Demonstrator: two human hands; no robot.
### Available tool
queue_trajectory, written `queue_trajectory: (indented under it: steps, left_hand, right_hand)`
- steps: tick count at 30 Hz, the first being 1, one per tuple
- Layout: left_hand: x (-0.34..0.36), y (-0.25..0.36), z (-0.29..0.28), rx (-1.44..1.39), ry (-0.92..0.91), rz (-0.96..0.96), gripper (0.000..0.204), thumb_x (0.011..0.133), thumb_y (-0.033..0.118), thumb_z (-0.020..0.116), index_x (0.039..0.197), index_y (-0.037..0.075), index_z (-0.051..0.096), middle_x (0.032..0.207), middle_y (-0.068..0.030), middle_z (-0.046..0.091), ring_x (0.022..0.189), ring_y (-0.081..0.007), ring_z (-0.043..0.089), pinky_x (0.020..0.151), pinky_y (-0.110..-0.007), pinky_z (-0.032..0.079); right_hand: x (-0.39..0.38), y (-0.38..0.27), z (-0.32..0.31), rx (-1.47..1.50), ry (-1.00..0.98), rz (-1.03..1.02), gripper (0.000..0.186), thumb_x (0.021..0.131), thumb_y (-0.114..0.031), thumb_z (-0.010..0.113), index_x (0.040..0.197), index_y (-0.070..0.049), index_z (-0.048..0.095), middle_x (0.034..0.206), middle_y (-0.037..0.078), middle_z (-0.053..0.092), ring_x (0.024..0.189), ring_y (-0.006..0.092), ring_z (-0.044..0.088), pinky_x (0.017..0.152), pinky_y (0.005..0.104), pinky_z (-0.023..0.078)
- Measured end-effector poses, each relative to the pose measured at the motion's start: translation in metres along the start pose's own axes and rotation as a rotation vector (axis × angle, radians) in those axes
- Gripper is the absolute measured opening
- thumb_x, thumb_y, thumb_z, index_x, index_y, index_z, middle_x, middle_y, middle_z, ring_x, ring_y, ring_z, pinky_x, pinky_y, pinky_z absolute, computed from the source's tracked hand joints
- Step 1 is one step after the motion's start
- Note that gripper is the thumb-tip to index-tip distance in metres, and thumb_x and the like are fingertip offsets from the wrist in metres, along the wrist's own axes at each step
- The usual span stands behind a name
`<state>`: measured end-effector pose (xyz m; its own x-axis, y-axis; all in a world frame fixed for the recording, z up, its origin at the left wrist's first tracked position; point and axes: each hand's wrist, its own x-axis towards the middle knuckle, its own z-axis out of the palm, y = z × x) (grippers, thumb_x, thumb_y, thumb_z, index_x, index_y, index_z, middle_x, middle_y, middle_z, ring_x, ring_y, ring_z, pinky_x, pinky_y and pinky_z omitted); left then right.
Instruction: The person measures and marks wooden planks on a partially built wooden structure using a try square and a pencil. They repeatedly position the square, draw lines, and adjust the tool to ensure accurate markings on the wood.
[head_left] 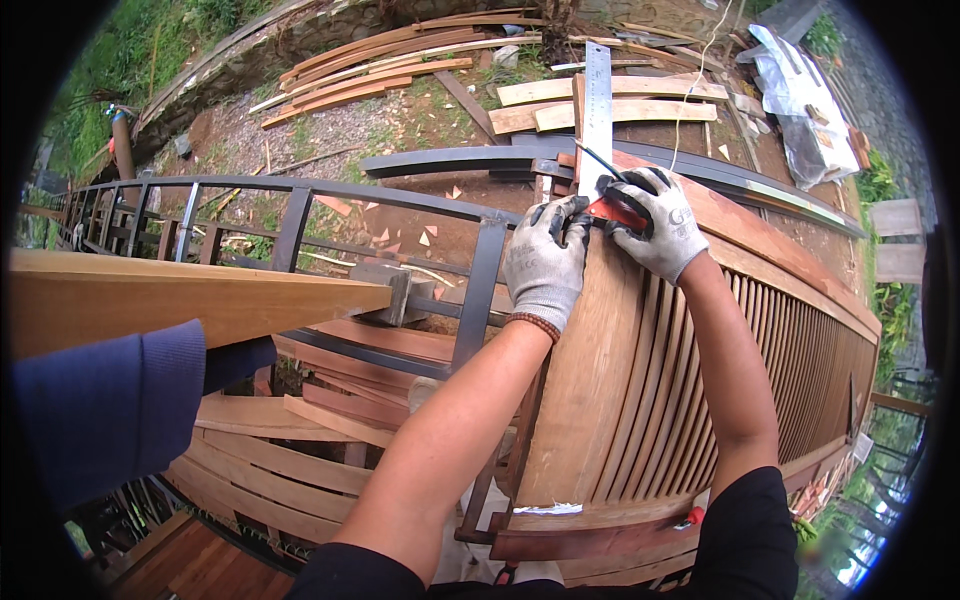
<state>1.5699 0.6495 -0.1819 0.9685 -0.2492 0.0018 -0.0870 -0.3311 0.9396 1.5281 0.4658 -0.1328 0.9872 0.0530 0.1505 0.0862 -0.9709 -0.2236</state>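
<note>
While our R hand [655,222] grips the red tool [618,214], our L hand [545,262], hold unclear, sits at the ruler [597,105]'s near end — slatted panel [597,390] looks assembled, measuring prob. unfinished.

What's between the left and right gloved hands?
In the head view, a red object, partly covered, lies between the left hand and the right hand; I can't tell its exact kind.

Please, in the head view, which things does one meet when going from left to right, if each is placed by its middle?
Dark blue cloth → upright dark metal bar → gloved left hand → metal ruler → gloved right hand → clear plastic sheet.
</note>
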Motion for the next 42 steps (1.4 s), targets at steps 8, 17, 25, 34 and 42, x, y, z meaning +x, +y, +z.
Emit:
queue_trajectory:
  steps: [8,17,25,34,42]
  left_hand:
    - [0.000,0.000,0.000,0.008,0.020,0.040,0.026,0.086,0.015,0.071,0.111,0.020,0.077,0.111,-0.0058,0.071,0.105,-0.0262,0.065,0.093,-0.037,0.050]
    - [0.001,0.003,-0.001,0.016,0.020,0.042,0.026,0.086,0.015,0.071,0.111,0.018,0.076,0.112,-0.0059,0.071,0.107,-0.0263,0.066,0.096,-0.037,0.050]
    - [0.000,-0.004,0.001,-0.007,0.028,0.139,0.021,0.085,0.019,0.072,0.105,0.014,0.076,0.113,-0.0078,0.071,0.107,-0.0283,0.067,0.093,-0.038,0.052]
    - [-0.002,-0.015,0.009,0.076,0.109,0.270,0.016,0.081,0.023,0.074,0.096,0.020,0.078,0.109,-0.0043,0.070,0.104,-0.0292,0.065,0.093,-0.041,0.052]
    - [-0.001,-0.023,0.007,0.067,0.085,0.295,0.016,0.083,0.027,0.072,0.093,0.014,0.076,0.098,-0.0090,0.070,0.095,-0.0328,0.067,0.085,-0.043,0.054]
  right_hand:
    - [-0.003,0.006,0.002,0.014,-0.009,0.050,0.062,0.075,-0.027,0.079,0.133,-0.011,0.061,0.133,0.016,0.058,0.129,0.0396,0.049,0.113,0.0493,0.037]
    - [-0.016,0.005,0.005,0.626,0.210,0.111,0.069,0.082,-0.007,0.072,0.146,-0.006,0.048,0.143,0.015,0.056,0.130,0.0277,0.055,0.111,0.0405,0.044]
    - [-0.017,-0.020,0.006,1.096,0.536,0.244,0.036,0.099,-0.010,0.060,0.134,-0.002,0.060,0.109,0.009,0.068,0.097,0.0146,0.064,0.093,0.0314,0.051]
    - [-0.021,-0.034,0.059,0.970,0.730,0.267,0.025,0.099,-0.012,0.065,0.121,0.001,0.067,0.107,0.009,0.073,0.093,0.0173,0.070,0.086,0.0293,0.057]
    - [-0.023,-0.056,0.077,1.324,0.692,0.289,0.026,0.097,0.003,0.059,0.123,0.001,0.060,0.113,0.010,0.068,0.098,0.0153,0.066,0.085,0.0271,0.055]
